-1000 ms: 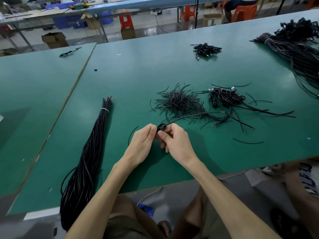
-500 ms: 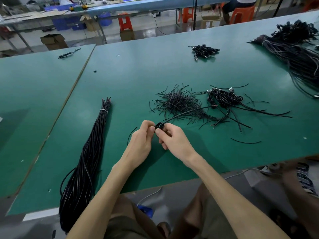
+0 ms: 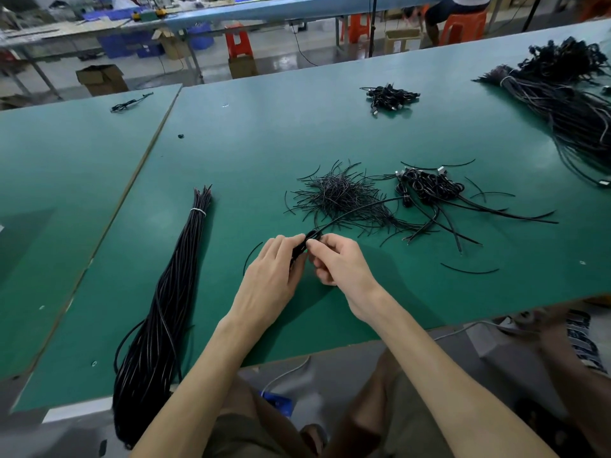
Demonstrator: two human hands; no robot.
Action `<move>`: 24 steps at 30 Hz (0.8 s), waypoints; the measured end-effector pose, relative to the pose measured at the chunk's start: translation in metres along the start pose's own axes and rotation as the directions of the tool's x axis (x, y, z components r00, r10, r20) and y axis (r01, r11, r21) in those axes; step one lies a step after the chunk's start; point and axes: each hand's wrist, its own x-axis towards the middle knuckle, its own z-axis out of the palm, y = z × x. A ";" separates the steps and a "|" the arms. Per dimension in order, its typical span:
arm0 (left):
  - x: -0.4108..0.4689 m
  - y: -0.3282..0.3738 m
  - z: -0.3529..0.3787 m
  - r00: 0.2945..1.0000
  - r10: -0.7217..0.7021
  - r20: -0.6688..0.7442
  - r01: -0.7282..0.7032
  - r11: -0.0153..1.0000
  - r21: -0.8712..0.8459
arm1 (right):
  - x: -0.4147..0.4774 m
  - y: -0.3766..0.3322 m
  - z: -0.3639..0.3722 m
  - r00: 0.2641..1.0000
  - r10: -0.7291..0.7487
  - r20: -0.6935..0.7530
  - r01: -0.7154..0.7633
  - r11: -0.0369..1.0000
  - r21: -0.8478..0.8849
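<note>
At the centre of the frame, a worker's left hand (image 3: 272, 276) and right hand (image 3: 340, 262) meet fingertip to fingertip. Both pinch a black cable (image 3: 310, 235) folded into a small coil just above the green table (image 3: 264, 133). Over the last second the hands have barely shifted, but the cable's free tail (image 3: 360, 209), arcing toward the right, has drawn in a little. It now ends near the left edge of the heap of coiled cables (image 3: 426, 190), a sign, it seems, that the winding is nearly done and tying comes next. The tail passes over a pile of short ties (image 3: 340, 196), and one loose tie (image 3: 252, 256) lies just left of the left hand. A long tied bundle (image 3: 165, 309) runs down the left of the frame to its bottom edge. The fingers hide how many loops the coil has and whether a tie is already round it. The big bundle (image 3: 568, 107) at upper right runs out of frame.
</note>
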 end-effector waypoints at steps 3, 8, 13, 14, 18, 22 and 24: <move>0.000 0.003 -0.001 1.000 0.022 0.000 -0.022 0.999 0.031 | 0.001 -0.001 -0.001 1.000 0.010 -0.006 -0.010 0.999 0.038; 0.000 0.004 0.000 0.999 -0.036 0.004 0.036 0.999 -0.007 | 0.000 0.001 -0.006 0.996 -0.025 0.085 0.022 0.999 0.035; -0.002 0.000 0.002 0.993 -0.113 0.024 0.115 0.986 -0.122 | 0.001 0.005 -0.008 0.991 -0.085 0.102 0.090 0.995 -0.040; -0.002 0.000 0.002 0.992 -0.123 0.034 0.127 0.982 -0.138 | 0.001 0.005 -0.007 0.991 -0.092 0.102 0.097 0.994 -0.051; -0.001 0.000 0.000 0.987 -0.143 0.070 0.154 0.970 -0.190 | 0.001 0.007 -0.005 0.988 -0.121 0.098 0.129 0.988 -0.082; -0.002 -0.001 0.001 0.993 -0.100 0.058 0.108 0.981 -0.163 | 0.000 0.010 -0.007 0.986 -0.130 0.109 0.137 0.988 -0.065; -0.002 -0.003 0.001 0.996 -0.079 0.043 0.085 0.981 -0.174 | 0.000 0.010 -0.007 0.981 -0.149 0.123 0.155 0.987 -0.044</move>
